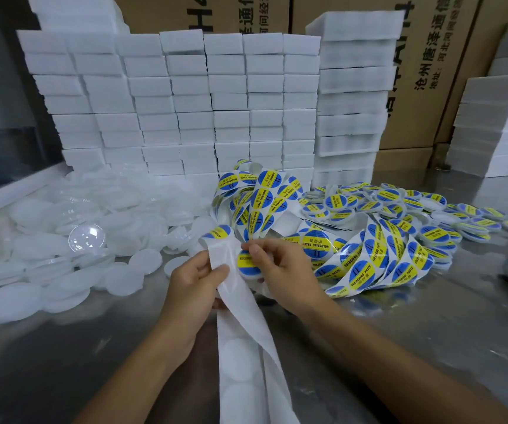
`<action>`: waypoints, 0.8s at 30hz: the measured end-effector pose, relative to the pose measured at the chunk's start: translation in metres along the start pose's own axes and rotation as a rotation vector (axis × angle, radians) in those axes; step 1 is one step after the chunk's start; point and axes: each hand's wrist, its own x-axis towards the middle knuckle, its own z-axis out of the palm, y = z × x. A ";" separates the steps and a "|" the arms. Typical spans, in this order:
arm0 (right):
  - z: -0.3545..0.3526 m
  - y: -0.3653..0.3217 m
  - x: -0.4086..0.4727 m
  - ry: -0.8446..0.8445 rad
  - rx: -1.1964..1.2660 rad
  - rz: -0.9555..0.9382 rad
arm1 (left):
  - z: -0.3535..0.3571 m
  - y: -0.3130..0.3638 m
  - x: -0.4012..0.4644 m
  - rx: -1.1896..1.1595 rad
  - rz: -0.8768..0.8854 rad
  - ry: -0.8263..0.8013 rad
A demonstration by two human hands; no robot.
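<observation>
A single wide-angle view from the person's head looks forward and down across the table (430, 347) toward the stacked white boxes (185, 102) along its far side. It sits close above the left hand (194, 280) and right hand (283, 270), which lie near the middle. Both forearms enter from the bottom edge.

I see the sticker (248, 264) as a blue disc crossed by a yellow band with black lettering. The backing strip (240, 347) is plain white, like the round lids (63, 283) and foam blocks (185, 102). The cartons (430, 71) are brown with black characters, and the counter (399, 347) is dull grey.
</observation>
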 end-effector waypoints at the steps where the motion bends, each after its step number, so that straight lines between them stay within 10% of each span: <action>1: 0.000 0.000 0.001 0.000 0.017 -0.001 | 0.000 -0.001 0.000 -0.001 -0.002 0.013; 20: -0.164 0.044 0.121 0.737 0.259 0.378 | -0.002 0.001 0.001 0.080 0.041 0.038; 22: -0.171 0.050 0.119 0.706 0.118 0.424 | -0.002 0.001 0.001 0.086 0.047 0.017; 24: -0.171 0.060 0.114 0.601 -0.518 0.569 | -0.003 0.002 0.000 0.092 0.052 -0.004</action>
